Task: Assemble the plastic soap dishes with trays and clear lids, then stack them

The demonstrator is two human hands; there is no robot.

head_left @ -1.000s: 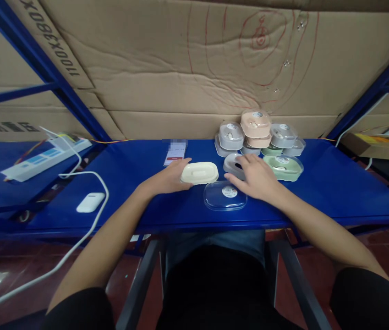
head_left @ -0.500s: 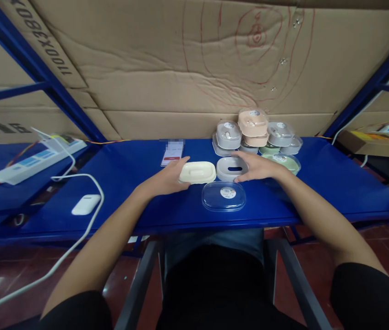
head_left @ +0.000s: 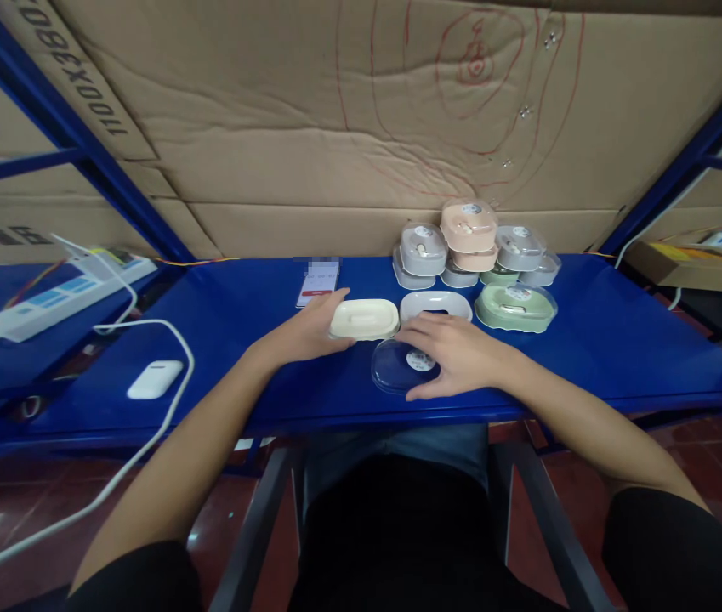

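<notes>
My left hand is closed round the left end of a cream soap-dish-like tray, thumb and fingers at opposite sides of it. A clear oval plastic lid with a round sticker lies on the table in front. Over its right part is my right hand, thumb and fingers spread apart, hiding that end; whether it touches the lid I cannot tell. Just behind this hand sits a pale grey oval box with a slot-like opening, its front partly covered by the fingers.
Lidded boxes in grey, peach and green are stacked at the back right. A phone lies behind my left hand. On the left are a white earphone case, a cable and a power strip. Cardboard backs the blue table.
My right hand has let go of the pale grey box and come nearer, over the clear lid. My left hand stays on the cream tray.
</notes>
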